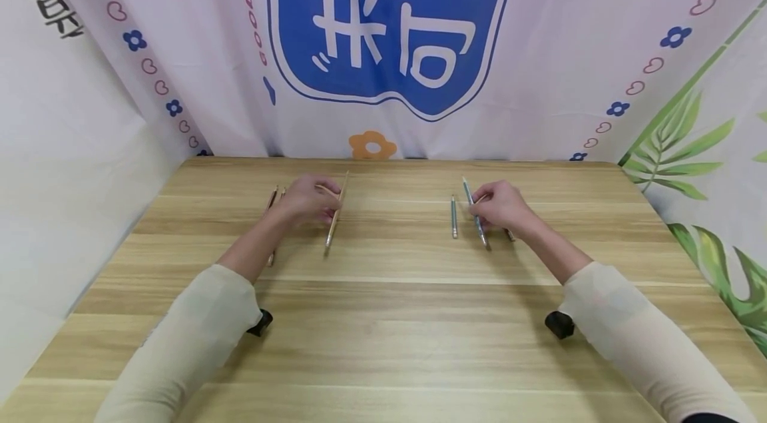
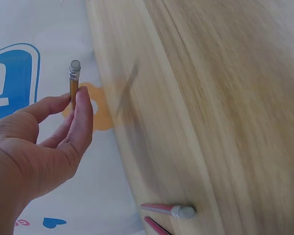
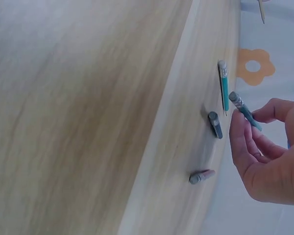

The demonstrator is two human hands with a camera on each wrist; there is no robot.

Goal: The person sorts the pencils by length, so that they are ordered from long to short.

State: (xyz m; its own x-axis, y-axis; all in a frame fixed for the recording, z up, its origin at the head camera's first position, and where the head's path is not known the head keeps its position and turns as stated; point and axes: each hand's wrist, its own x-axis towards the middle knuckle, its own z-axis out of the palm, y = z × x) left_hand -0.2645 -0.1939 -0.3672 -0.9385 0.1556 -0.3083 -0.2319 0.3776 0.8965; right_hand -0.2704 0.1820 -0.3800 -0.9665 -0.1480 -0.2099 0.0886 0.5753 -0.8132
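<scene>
My left hand (image 1: pixel 307 199) pinches a yellow pencil (image 1: pixel 330 231) between thumb and fingertips, its eraser end toward me, raised above the table. The left wrist view shows the eraser and metal band of this pencil (image 2: pixel 74 73). Likewise my right hand (image 1: pixel 502 203) pinches a blue pencil (image 1: pixel 481 231) by its middle, lifted off the wood. A teal pencil (image 1: pixel 453 218) lies just left of the right hand. In the right wrist view a dark pencil (image 3: pixel 215 125) and a pinkish pencil (image 3: pixel 202 176) lie below that hand. Reddish pencils (image 2: pixel 159 209) lie by the left hand, partly hidden by the arm.
The wooden table (image 1: pixel 383 336) ends at a printed cloth backdrop (image 1: pixel 539 76) behind the hands. White cloth also hangs at the left side, and leaf-patterned cloth (image 1: pixel 713 263) at the right. A black wrist mount (image 1: pixel 560 325) juts from the right sleeve.
</scene>
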